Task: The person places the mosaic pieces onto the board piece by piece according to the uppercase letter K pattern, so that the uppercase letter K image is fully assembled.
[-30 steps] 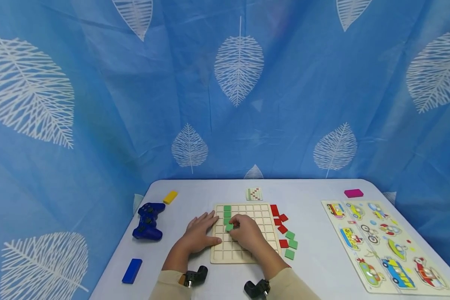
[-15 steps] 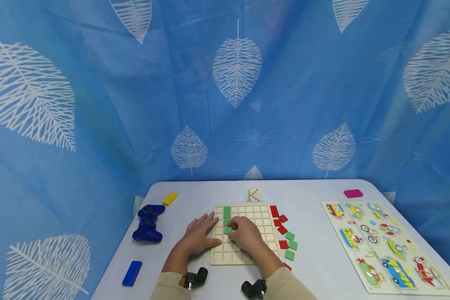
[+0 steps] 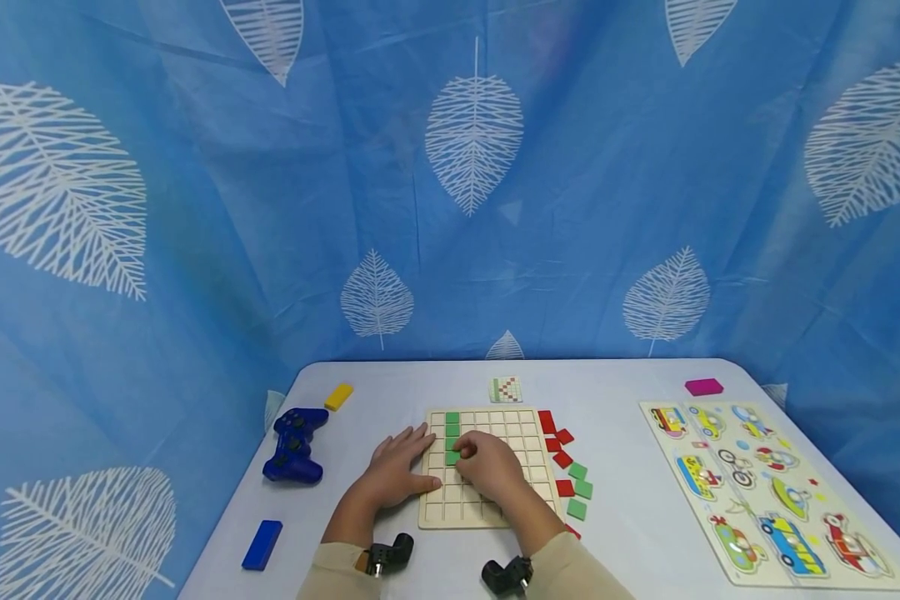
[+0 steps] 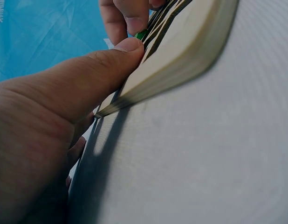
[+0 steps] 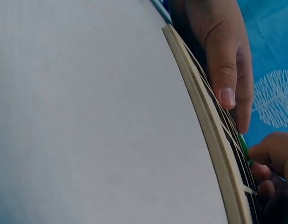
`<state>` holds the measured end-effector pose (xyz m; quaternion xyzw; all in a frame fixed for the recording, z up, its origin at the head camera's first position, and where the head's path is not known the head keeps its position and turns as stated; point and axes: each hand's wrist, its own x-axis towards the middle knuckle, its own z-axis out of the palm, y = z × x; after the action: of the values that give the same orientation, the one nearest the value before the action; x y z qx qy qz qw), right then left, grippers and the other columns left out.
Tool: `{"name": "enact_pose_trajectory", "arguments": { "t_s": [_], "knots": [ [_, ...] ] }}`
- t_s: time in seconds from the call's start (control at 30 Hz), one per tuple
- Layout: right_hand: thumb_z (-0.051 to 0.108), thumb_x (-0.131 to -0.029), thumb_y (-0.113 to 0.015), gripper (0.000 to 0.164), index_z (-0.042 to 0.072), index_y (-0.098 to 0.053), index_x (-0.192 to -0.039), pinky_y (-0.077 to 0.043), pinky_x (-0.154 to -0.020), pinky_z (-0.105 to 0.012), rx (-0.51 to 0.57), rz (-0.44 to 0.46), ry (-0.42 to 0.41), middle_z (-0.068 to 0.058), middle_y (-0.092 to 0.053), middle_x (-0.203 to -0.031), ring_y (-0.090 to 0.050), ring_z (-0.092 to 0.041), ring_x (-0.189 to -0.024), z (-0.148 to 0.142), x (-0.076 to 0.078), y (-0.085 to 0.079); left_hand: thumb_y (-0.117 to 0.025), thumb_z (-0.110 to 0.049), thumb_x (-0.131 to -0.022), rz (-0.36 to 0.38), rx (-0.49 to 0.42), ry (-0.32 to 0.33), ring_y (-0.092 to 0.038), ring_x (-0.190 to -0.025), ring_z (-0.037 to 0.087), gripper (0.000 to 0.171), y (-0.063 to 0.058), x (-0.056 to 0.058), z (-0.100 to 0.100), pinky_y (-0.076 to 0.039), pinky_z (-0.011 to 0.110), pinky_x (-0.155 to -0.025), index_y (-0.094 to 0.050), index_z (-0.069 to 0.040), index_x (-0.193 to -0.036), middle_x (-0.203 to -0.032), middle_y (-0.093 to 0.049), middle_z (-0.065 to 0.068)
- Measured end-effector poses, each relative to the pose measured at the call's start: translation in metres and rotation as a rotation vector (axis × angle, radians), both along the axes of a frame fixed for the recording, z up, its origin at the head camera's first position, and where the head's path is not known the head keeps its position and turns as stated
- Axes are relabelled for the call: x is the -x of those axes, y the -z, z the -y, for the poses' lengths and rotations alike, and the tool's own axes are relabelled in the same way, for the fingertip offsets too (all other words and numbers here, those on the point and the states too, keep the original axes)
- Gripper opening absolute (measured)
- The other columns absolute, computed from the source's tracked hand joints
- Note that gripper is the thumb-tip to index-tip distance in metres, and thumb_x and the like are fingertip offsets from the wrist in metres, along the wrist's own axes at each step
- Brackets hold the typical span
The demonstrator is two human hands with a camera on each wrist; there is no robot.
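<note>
A wooden grid board (image 3: pixel 521 437) lies on the white table in front of me. Green tiles (image 3: pixel 452 425) fill the top of one column near its left edge. My right hand (image 3: pixel 471 456) is curled over the board and pinches a green tile (image 3: pixel 453 457) at the cell just below them. My left hand (image 3: pixel 401 467) lies flat with straight fingers on the board's left edge. In the left wrist view its thumb (image 4: pixel 111 60) presses on the board's rim (image 4: pixel 181 56). The right wrist view shows the board's edge (image 5: pixel 204 126) and a sliver of the green tile (image 5: pixel 243 147).
Loose red tiles (image 3: pixel 557 437) and green tiles (image 3: pixel 579 488) lie right of the board, and a pattern card (image 3: pixel 506 389) behind it. A blue controller (image 3: pixel 294 444), yellow block (image 3: pixel 338 396) and blue block (image 3: pixel 262 543) lie left. A vehicle puzzle (image 3: pixel 765 487) and magenta block (image 3: pixel 703 387) are right.
My right hand has shifted slightly left and moved the green tile down to the cell under the other green tiles. The left hand has stayed in place.
</note>
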<state>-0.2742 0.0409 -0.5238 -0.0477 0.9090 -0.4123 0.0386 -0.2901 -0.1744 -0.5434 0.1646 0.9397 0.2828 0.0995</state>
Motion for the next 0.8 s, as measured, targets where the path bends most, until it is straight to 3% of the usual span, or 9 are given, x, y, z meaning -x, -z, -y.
{"name": "enact_pose_trajectory", "arguments": {
  "t_s": [0.33, 0.6, 0.8],
  "knots": [
    [0.016, -0.094, -0.073, 0.012, 0.020, -0.074, -0.105, -0.049, -0.078, -0.036, 0.052, 0.019, -0.046, 0.007, -0.066, -0.092, -0.059, -0.016, -0.086, -0.0059, 0.0003, -0.0002, -0.081, -0.055, -0.086, 0.006, 0.003, -0.013, -0.017, -0.162, 0.032, 0.088, 0.0004, -0.0001, -0.0003, -0.007, 0.063, -0.130, -0.046, -0.025, -0.160, -0.173, -0.028, -0.002],
    [0.014, -0.093, -0.073, 0.013, 0.023, -0.079, -0.100, -0.051, -0.086, -0.043, -0.011, 0.012, -0.096, 0.005, -0.070, -0.107, -0.058, -0.019, -0.095, -0.0055, -0.0001, 0.0007, -0.081, -0.055, -0.086, 0.008, -0.013, -0.008, -0.018, -0.162, 0.034, 0.088, 0.0000, -0.0015, -0.0005, -0.008, 0.064, -0.129, -0.046, -0.024, -0.160, -0.173, -0.029, 0.000],
    [0.016, -0.093, -0.074, 0.011, 0.023, -0.078, -0.101, -0.051, -0.090, -0.045, 0.009, 0.023, -0.111, 0.004, -0.069, -0.109, -0.058, -0.019, -0.098, -0.0083, -0.0020, -0.0018, -0.081, -0.055, -0.086, 0.011, -0.008, -0.003, -0.017, -0.162, 0.033, 0.088, -0.0006, -0.0021, -0.0013, -0.008, 0.063, -0.130, -0.045, -0.025, -0.160, -0.174, -0.028, -0.001]
  ]
}}
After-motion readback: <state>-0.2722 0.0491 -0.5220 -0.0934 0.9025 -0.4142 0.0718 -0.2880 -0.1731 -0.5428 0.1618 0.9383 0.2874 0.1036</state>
